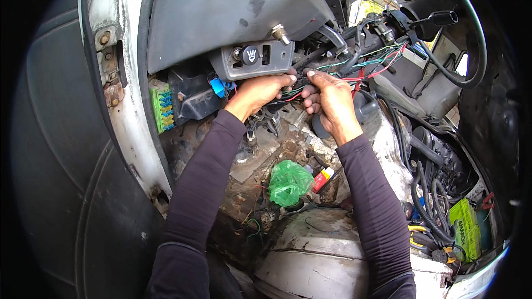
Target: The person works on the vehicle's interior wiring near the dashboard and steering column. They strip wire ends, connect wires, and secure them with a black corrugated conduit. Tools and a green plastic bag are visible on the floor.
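We have left hand [261,92] and right hand [331,99] pinching thin red, green and dark wires [300,83] beneath the grey plastic switch panel [277,67], close together, likely steadying a short span; exact strands unclear.

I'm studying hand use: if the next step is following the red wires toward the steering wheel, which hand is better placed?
Probably the right hand: it is nearer the red wires and the steering wheel. The left hand is farther left, below the switch panel.
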Tool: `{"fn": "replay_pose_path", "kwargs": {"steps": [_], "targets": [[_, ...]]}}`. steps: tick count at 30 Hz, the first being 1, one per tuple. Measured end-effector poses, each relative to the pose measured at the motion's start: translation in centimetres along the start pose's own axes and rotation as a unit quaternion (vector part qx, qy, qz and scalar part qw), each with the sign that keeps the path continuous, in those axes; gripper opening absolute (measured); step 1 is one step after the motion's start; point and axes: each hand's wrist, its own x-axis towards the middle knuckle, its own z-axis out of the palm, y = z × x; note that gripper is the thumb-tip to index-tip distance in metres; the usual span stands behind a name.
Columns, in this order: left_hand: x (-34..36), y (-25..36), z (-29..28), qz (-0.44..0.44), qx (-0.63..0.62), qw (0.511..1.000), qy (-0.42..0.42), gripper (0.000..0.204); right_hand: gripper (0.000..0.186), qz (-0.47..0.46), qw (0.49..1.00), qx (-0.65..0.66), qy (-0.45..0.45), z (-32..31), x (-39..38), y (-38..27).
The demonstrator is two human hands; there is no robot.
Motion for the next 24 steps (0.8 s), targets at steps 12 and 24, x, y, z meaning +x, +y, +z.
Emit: {"fn": "replay_pose_path", "kwargs": {"steps": [12,24], "targets": [[1.3,-1.7,-1.4,-0.025,-0.147,0.987,-0.053,0.013,0.035,-0.047,0.986,-0.158,0.022,1.3,-0.3,0.9],[1.2,-1.0,-1.0,-0.043,-0.159,0.986,-0.017,0.013,0.02,-0.021,0.983,-0.181,-0.012,1.2,-0.1,-0.1]]}}
